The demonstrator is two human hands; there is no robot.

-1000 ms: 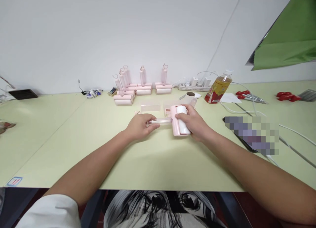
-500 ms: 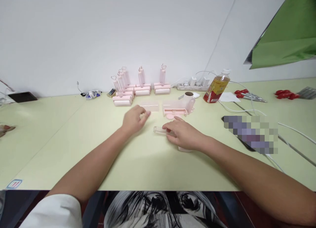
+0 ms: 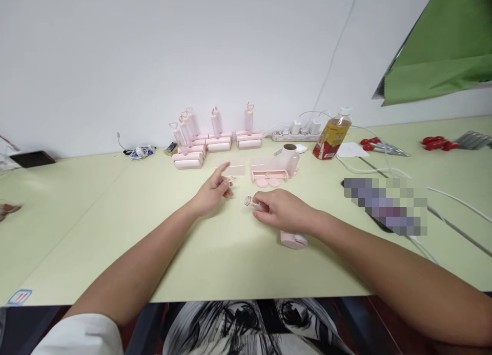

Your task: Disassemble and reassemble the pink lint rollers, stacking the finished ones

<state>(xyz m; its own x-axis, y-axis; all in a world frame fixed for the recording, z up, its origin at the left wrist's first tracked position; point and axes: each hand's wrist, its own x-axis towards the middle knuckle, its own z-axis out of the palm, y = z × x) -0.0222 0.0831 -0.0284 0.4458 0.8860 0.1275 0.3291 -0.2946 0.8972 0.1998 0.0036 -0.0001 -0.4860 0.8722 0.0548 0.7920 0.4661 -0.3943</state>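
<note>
My right hand (image 3: 282, 209) is closed around a clear tube-shaped handle (image 3: 249, 202) whose open end points left. Under its wrist, a pink roller head (image 3: 293, 240) shows its rounded end; whether handle and head are joined is hidden. My left hand (image 3: 210, 193) pinches a small pale pink piece (image 3: 230, 179), perhaps a loop, with the index finger stretched out. Beyond my hands are a pink open casing (image 3: 269, 175), two pink discs (image 3: 262, 182), and a clear cover (image 3: 234, 166). A paper roll (image 3: 289, 154) stands upright beside them.
Several pink lint rollers (image 3: 188, 160) with upright handles stand by the wall. At right are a drink bottle (image 3: 332, 134), a power strip (image 3: 295, 136), a phone (image 3: 384, 206), cables, and red-handled pliers (image 3: 384, 146). A dark device (image 3: 33, 159) lies far left.
My left hand has drawn back slightly and now pinches a small pale piece. My right hand has turned the clear handle, and more of the pink head shows below the wrist.
</note>
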